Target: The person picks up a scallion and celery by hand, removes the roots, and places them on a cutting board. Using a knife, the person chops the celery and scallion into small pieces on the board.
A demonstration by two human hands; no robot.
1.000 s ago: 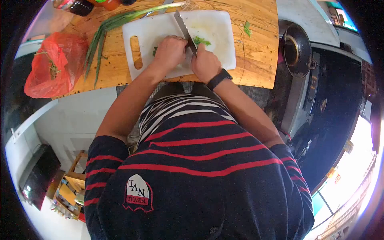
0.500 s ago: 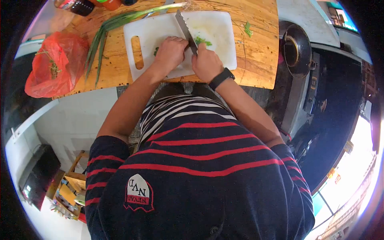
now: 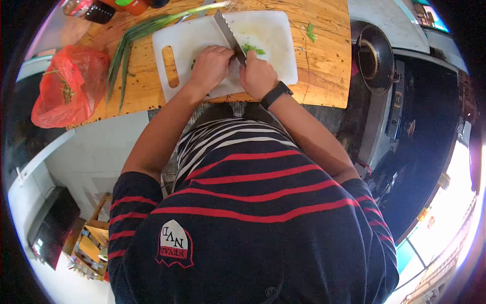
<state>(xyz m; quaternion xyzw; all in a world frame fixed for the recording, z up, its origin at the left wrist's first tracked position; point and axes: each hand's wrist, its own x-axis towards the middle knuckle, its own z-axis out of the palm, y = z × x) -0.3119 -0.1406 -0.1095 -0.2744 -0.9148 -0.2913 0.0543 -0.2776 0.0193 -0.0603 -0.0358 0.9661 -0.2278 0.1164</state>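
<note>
My right hand (image 3: 258, 78), with a black band on its wrist, grips the handle of a kitchen knife (image 3: 230, 38) whose blade points away to the upper left. My left hand (image 3: 211, 66) is curled close beside the blade, fingers pressed down on green herbs (image 3: 193, 64). Only a bit of those greens peeks out; the rest lies hidden under the hand. Both hands are over a white cutting board (image 3: 190, 36) with a handle slot on its left side. A small heap of chopped greens (image 3: 252, 49) sits on the board, right of the blade.
Long green onions (image 3: 147, 26) lie behind and left of the board. A red plastic bag (image 3: 83, 86) with stems in it rests at the table's left edge. Bottles (image 3: 91, 10) stand at the back left. A leaf (image 3: 311, 32) lies right; beyond is a black wok (image 3: 373, 61).
The board, hands and knife appear slightly up and to the left in view. Both hands keep their hold, and the knife stays at nearly the same angle.
</note>
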